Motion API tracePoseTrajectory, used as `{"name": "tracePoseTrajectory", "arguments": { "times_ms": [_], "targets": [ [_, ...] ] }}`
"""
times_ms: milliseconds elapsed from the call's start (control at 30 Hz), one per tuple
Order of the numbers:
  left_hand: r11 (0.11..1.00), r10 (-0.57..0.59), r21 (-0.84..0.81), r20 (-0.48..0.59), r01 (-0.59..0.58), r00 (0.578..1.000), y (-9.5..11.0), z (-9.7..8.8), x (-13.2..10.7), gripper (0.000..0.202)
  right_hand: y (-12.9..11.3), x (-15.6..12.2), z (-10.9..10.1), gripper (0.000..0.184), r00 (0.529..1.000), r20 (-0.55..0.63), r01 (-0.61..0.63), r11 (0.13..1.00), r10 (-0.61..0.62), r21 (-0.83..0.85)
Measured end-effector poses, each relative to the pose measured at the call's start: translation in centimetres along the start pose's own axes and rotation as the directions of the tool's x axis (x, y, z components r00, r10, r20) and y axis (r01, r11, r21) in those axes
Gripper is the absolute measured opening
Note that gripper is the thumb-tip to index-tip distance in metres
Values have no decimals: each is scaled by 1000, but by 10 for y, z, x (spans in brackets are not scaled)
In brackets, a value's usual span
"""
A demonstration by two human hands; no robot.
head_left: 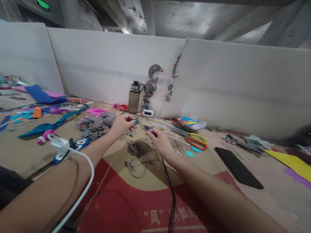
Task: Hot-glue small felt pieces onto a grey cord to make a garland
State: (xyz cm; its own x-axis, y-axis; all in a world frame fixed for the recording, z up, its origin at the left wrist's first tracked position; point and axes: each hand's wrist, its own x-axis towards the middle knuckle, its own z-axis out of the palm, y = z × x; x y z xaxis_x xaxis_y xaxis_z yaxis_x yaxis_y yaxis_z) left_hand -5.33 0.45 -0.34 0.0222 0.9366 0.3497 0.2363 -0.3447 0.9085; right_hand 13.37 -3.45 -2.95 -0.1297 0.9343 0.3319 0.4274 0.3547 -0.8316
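Observation:
My left hand (122, 124) is stretched forward over the cardboard-covered table (116, 181), its fingers pinched on a small teal and grey felt piece (136, 122). My right hand (159, 139) lies just to the right, fingers curled on something small and dark that I cannot make out. A coil of grey cord (137, 149) lies right below both hands. A heap of grey felt shapes with pink beads (96, 124) sits left of my left hand.
Scissors with yellow and red handles (197, 141) lie right of my hands, a black phone (238, 167) further right. A water bottle (134, 98) and grey felt hangings (152, 84) stand at the white partition. A glue gun (69, 147) and white cable (82, 181) lie left.

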Motion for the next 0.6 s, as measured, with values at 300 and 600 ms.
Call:
{"name": "tracePoseTrajectory", "arguments": {
  "times_ms": [300,600],
  "targets": [
    [996,81,50,-73,-77,994,2,5,-5,9,-6,-5,3,27,999,-23,39,999,-39,11],
    [992,18,-125,-73,-27,997,3,7,-3,20,6,-2,-19,32,990,-99,65,956,-97,-287]
  ]
}}
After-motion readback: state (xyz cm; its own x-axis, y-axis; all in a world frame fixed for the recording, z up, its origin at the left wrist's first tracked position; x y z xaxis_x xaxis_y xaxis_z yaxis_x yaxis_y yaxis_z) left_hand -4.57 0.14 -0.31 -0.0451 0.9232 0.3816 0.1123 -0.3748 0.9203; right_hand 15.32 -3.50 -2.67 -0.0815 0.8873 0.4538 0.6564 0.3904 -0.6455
